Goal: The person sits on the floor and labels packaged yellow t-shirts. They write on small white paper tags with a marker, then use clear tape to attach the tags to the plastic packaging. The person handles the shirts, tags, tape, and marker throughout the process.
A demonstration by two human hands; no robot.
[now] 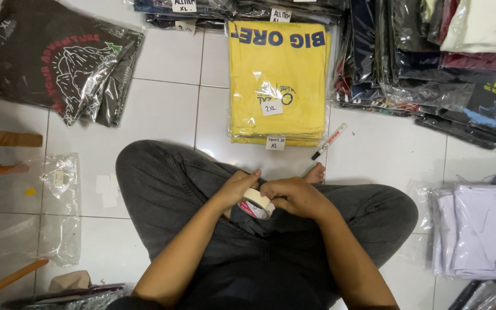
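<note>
I sit cross-legged on a white tiled floor in dark jeans. My left hand point(235, 188) grips a roll of cream masking tape point(257, 203) held over my lap. My right hand point(295, 196) pinches at the roll's outer edge from the right side, fingers curled on the tape. Just beyond my feet lies a stack of yellow folded shirts point(276, 80) in clear bags with small white paper labels. A white marker pen point(329, 140) with a black tip lies on the tiles to the right of that stack.
Black bagged shirts point(58, 63) lie at the far left, dark bagged garments point(431, 63) are piled at the far right, pale lilac bagged shirts point(480, 229) at the right. Empty clear bags point(58, 206) and wooden sticks point(4, 138) lie at my left.
</note>
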